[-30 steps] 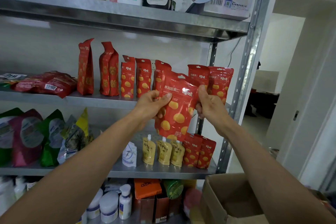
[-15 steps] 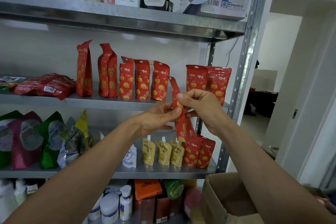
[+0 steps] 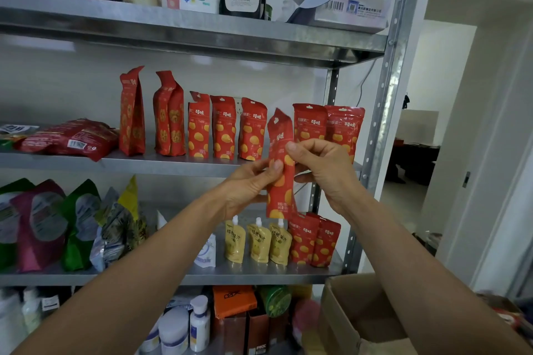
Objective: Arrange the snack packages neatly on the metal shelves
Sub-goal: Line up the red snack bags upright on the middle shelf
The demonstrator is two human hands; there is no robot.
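Both hands hold one red snack pouch (image 3: 281, 164) with yellow dots, upright and turned edge-on, in front of the middle metal shelf (image 3: 161, 165). My left hand (image 3: 253, 181) pinches its left edge, my right hand (image 3: 323, 164) grips its right side. It hangs before a gap between three matching pouches (image 3: 226, 127) on its left and two more (image 3: 328, 127) on its right, all standing on that shelf. Two taller red bags (image 3: 153, 112) stand further left.
A flat red bag (image 3: 69, 138) lies at the middle shelf's left. The lower shelf (image 3: 178, 277) holds green and maroon bags, yellow spout pouches (image 3: 256, 239) and two red pouches (image 3: 314, 241). An open cardboard box (image 3: 354, 317) sits at bottom right. Bottles stand on the top shelf.
The pouch has turned from facing me to edge-on and risen slightly toward the gap on the middle shelf. Both hands stayed on it and moved up with it.
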